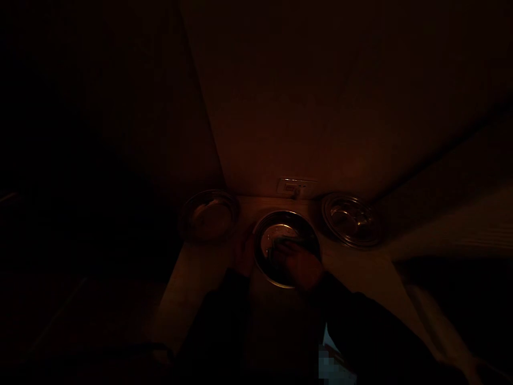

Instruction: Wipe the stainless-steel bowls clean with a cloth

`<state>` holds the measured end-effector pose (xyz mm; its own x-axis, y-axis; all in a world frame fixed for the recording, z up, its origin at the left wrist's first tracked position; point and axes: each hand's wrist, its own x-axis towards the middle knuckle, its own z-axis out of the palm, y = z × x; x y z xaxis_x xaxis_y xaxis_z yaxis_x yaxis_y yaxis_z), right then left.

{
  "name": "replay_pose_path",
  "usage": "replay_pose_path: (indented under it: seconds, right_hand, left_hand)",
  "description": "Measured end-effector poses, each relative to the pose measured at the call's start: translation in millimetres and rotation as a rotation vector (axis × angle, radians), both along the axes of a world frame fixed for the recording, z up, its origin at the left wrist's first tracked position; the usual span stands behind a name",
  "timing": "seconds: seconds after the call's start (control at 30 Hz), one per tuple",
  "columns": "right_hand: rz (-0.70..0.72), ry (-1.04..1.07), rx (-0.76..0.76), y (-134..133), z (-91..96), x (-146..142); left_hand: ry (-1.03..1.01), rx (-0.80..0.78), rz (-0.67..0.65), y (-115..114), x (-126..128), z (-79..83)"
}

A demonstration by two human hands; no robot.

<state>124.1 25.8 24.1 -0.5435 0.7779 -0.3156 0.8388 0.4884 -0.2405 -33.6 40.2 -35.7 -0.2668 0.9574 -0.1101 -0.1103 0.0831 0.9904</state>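
Observation:
The scene is very dark. A round metal bowl (285, 247) stands on a narrow counter in front of me. My left hand (243, 255) rests against the bowl's left rim, its fingers too dim to read. My right hand (298, 263) reaches into the bowl with its fingers closed over a dark pad or cloth (285, 245) pressed on the bowl's inside. Dark sleeves cover both my arms.
Two more metal bowls stand at the back of the counter (192, 278), one to the left (209, 215) and one to the right (351, 219). A wall socket (295, 187) sits on the wall behind the middle bowl. Darkness hides both sides.

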Motion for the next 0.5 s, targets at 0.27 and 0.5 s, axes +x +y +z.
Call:
replay_pose_path:
  seconds: [0.27,0.5]
  right_hand:
    - [0.146,0.005,-0.045,5.2,2.9,-2.8]
    - [0.109,-0.036,0.001,17.9,1.8,-18.4]
  left_hand:
    - [0.041,0.014,-0.037,3.7,-1.3,0.9]
    - [0.064,-0.015,0.017,2.9,1.1,-4.2]
